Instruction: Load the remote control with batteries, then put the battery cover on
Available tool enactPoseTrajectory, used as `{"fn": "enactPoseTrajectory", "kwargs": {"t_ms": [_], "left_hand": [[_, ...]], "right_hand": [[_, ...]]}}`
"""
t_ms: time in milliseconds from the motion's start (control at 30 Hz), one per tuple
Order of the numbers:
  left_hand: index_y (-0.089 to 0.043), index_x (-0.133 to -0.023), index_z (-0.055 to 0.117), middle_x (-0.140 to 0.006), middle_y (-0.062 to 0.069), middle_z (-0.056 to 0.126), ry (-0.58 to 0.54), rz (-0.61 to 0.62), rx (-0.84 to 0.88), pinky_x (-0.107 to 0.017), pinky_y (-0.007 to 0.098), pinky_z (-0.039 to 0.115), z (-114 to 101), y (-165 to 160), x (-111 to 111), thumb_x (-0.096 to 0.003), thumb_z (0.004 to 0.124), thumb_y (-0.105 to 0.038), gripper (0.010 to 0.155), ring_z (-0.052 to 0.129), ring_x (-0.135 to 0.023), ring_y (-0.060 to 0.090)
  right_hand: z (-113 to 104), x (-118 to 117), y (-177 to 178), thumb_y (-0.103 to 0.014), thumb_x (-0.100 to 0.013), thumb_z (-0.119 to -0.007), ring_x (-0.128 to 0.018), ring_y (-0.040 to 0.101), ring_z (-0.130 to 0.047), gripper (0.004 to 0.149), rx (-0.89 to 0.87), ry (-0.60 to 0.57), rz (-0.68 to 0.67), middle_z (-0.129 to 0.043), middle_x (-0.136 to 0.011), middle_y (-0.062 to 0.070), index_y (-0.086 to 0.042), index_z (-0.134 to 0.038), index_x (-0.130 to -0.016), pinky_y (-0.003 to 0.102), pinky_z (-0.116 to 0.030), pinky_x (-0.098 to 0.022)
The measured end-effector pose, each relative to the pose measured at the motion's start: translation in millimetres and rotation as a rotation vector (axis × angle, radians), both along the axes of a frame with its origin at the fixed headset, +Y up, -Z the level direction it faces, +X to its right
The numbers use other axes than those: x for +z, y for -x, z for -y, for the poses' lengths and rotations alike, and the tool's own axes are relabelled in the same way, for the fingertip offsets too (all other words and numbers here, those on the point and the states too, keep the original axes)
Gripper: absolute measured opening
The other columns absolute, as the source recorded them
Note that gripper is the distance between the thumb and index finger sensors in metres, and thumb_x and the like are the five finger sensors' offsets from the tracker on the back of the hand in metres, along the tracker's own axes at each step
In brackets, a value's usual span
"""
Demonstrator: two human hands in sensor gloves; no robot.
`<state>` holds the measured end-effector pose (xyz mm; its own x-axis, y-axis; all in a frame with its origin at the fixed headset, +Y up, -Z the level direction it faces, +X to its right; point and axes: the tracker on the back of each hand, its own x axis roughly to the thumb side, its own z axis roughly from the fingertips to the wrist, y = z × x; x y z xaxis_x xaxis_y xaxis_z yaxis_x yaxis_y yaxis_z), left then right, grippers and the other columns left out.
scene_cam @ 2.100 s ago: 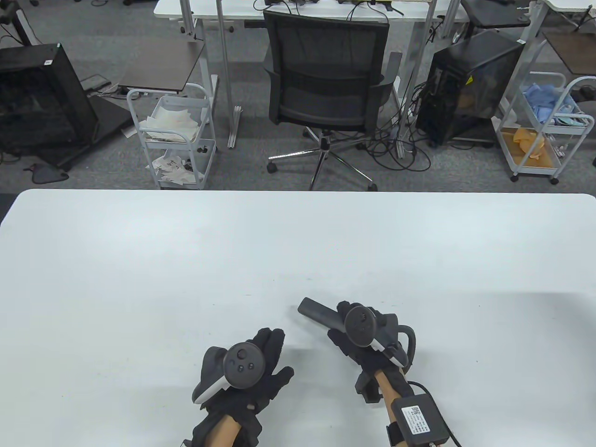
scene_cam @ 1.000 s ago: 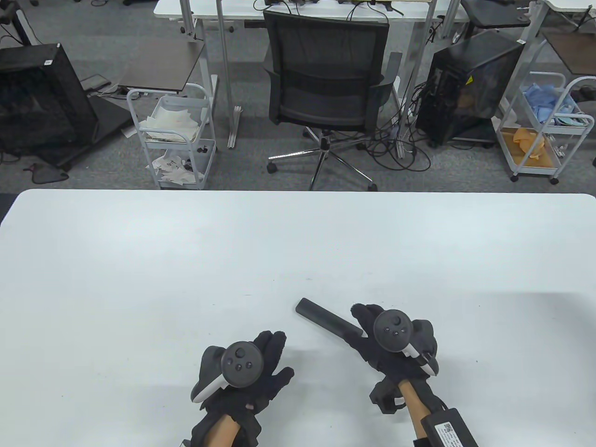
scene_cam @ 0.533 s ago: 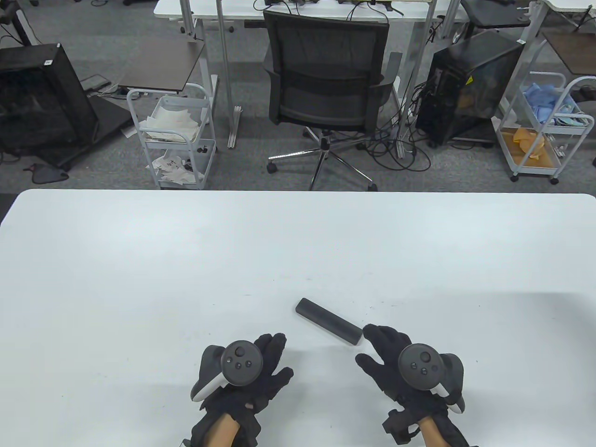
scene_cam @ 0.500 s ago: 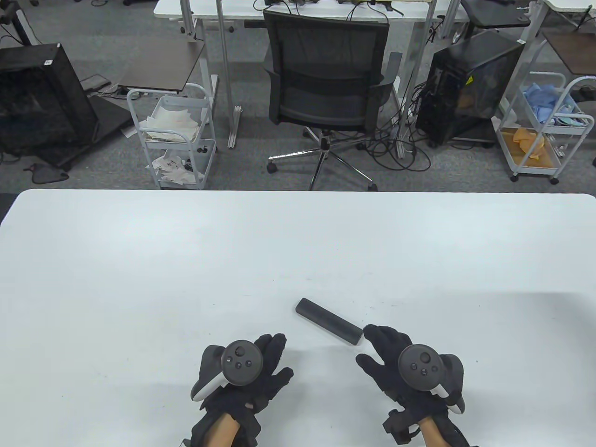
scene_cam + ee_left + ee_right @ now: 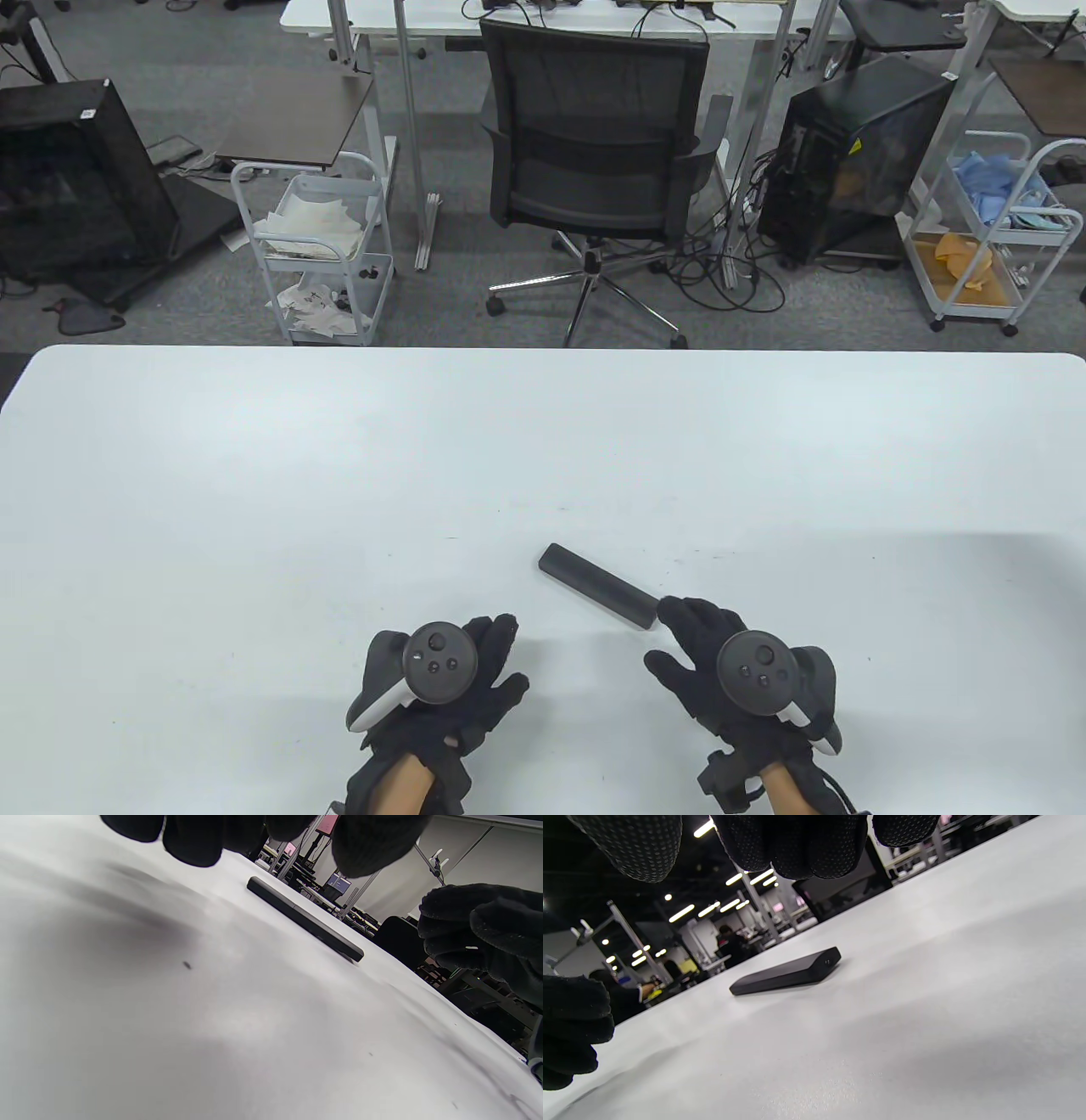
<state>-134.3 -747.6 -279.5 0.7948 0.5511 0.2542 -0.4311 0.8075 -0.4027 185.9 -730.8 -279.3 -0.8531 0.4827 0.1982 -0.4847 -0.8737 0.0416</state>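
Left hand [image 5: 441, 679] stayed resting on table [image 5: 254, 509], fingers spread, empty; remote control [image 5: 599, 587] lay flat right of it; right hand [image 5: 730, 671] had let go, drawn back, wide, empty; task judged finished.

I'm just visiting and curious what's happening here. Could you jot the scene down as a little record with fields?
surface: white table
item: black remote control, lying flat, angled
left hand: nothing in it, apart from the remote
right hand: nothing in it, fingers spread, fingertips close to the remote's near end; contact unclear
batteries, cover: none seen loose
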Motion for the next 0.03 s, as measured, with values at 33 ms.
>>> {"fn": "enactPoseTrajectory", "kwargs": {"t_ms": [33], "left_hand": [[-0.018, -0.118, 0.036, -0.121, 0.021, 0.04, 0.0, -0.002, 0.003, -0.075, 0.067, 0.048, 0.1, 0.1, 0.5, -0.0619, 0.069, -0.045, 0.071, 0.056, -0.104, 0.042]], "right_hand": [[0.1, 0.0, 1.0, -0.057, -0.048, -0.076, -0.097, 0.027, -0.07, 0.068, 0.006, 0.001, -0.002, -0.068, -0.112, 0.005, -0.027, -0.062, -0.108, 0.057, -0.055, -0.078]]}}
